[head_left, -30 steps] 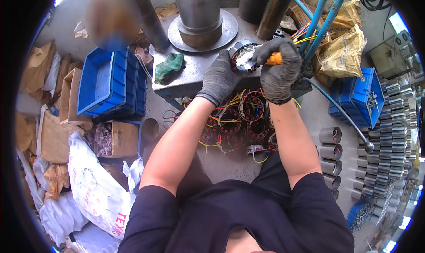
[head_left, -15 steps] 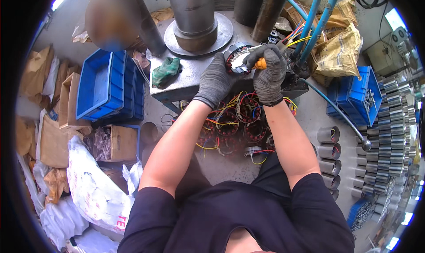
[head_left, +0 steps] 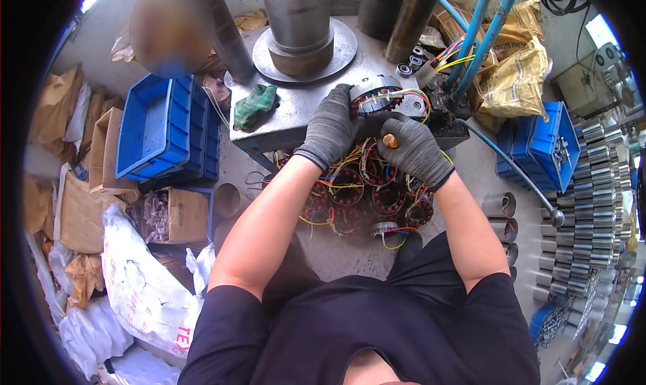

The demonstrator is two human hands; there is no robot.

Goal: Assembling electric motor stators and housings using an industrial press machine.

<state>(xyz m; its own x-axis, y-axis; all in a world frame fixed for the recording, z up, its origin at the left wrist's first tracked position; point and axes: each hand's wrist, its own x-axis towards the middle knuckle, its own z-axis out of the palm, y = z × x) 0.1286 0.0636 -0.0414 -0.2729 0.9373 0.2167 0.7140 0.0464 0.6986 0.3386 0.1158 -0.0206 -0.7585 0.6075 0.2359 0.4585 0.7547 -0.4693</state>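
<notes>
Both my hands wear grey knit gloves. My left hand (head_left: pixel 330 128) grips the left side of a motor stator (head_left: pixel 375 95), a steel ring with dark red windings and coloured wires, tilted over the front of the metal bench (head_left: pixel 289 119). My right hand (head_left: pixel 416 151) is closed around a tool with an orange handle (head_left: pixel 390 141); the handle's end pokes out of the fist, and the rest of the tool is hidden. That fist sits just below and right of the stator. More wound stators (head_left: pixel 346 186) with red, yellow and blue leads are piled beneath the bench edge.
A steel cylinder on a round base (head_left: pixel 303 55) stands on the bench beside a green cloth glove (head_left: pixel 256 107). Blue bins (head_left: pixel 151 129) and a white sack (head_left: pixel 145 284) lie left. Rows of metal sleeves (head_left: pixel 585 210) fill the right, near a ball-ended lever (head_left: pixel 556 217).
My right hand has moved down and right, away from the stator, with the orange-handled tool. The stator has turned and shifted slightly right, with its wires now hanging to the right.
</notes>
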